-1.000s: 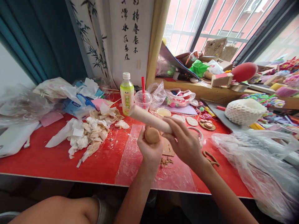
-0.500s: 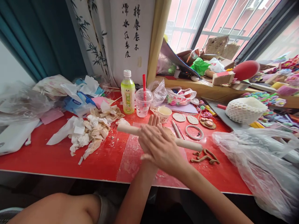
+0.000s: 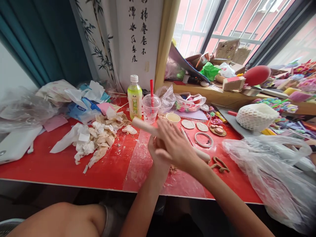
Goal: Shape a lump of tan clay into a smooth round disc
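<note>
Between my palms lies a pale, smooth rolling pin (image 3: 143, 126), tilted down to the right above the table. My right hand (image 3: 176, 141) presses on it from above, fingers straight and close together. Underneath, my left hand (image 3: 158, 153) supports the pin with its fingers partly curled, largely covered by the right. The pin's far right end (image 3: 203, 154) is close to some brown clay coils (image 3: 219, 164). Below my wrists, brown crumbs (image 3: 173, 169) lie on a clear sheet (image 3: 138, 164). Two flat pale clay discs (image 3: 188, 124) and a clay ring (image 3: 203, 140) rest beyond.
Behind my hands stand a paper cup (image 3: 173, 117), a plastic cup with red straw (image 3: 151, 107) and a green drink bottle (image 3: 134, 98). Crumpled tissues (image 3: 98, 140) lie left. A clear plastic bag (image 3: 269, 174) hangs over the right table edge. Clutter fills the windowsill.
My right hand has slid forward over the left, and the rolling pin has turned, tilting more steeply. The left fingers, stretched out before, are now more curled. The view has shifted slightly.
</note>
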Action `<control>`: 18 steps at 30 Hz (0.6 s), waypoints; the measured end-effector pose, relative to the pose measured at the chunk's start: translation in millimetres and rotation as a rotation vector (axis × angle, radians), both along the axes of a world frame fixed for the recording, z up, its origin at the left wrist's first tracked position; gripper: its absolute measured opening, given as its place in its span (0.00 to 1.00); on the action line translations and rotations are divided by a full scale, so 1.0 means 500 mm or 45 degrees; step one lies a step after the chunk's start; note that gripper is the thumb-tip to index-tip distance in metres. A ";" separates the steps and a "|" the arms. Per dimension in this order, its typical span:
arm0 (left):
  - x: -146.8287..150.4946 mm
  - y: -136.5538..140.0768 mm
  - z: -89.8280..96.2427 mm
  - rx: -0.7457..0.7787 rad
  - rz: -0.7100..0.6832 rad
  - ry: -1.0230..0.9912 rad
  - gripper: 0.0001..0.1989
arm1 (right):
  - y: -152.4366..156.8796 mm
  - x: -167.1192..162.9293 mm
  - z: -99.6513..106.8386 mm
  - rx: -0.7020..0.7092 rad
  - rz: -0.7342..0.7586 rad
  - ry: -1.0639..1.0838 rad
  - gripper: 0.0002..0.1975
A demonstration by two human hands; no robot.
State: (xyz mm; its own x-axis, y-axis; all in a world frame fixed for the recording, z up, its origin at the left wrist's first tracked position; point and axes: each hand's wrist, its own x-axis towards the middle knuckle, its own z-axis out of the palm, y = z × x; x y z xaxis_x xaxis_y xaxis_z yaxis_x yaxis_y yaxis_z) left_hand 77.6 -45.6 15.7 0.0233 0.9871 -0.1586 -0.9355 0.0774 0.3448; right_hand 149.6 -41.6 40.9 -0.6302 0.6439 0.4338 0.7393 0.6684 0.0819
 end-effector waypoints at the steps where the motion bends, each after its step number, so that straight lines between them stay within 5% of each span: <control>1: -0.003 0.013 0.003 -0.005 -0.072 -0.023 0.20 | 0.016 0.002 0.002 -0.028 -0.070 0.068 0.39; 4: -0.004 0.034 -0.011 0.011 -0.036 -0.092 0.20 | 0.025 0.001 -0.001 -0.096 -0.018 0.148 0.38; 9: 0.013 0.008 -0.036 0.035 0.274 -0.190 0.20 | -0.032 -0.006 -0.014 -0.038 0.214 -0.090 0.42; 14: 0.000 0.026 0.011 -0.032 -0.121 -0.153 0.20 | 0.025 0.026 -0.003 -0.033 -0.067 0.103 0.40; 18: -0.006 0.027 0.007 -0.077 -0.029 0.028 0.21 | 0.015 0.019 -0.010 -0.109 -0.054 0.163 0.42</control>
State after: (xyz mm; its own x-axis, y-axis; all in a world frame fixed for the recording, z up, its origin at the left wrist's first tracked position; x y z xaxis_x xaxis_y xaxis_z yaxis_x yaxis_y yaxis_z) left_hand 74.8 -32.2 18.9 0.0412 0.9749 -0.2189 -0.9255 0.1198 0.3592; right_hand 159.4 -34.0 35.9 -0.5449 0.7067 0.4512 0.7676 0.6370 -0.0706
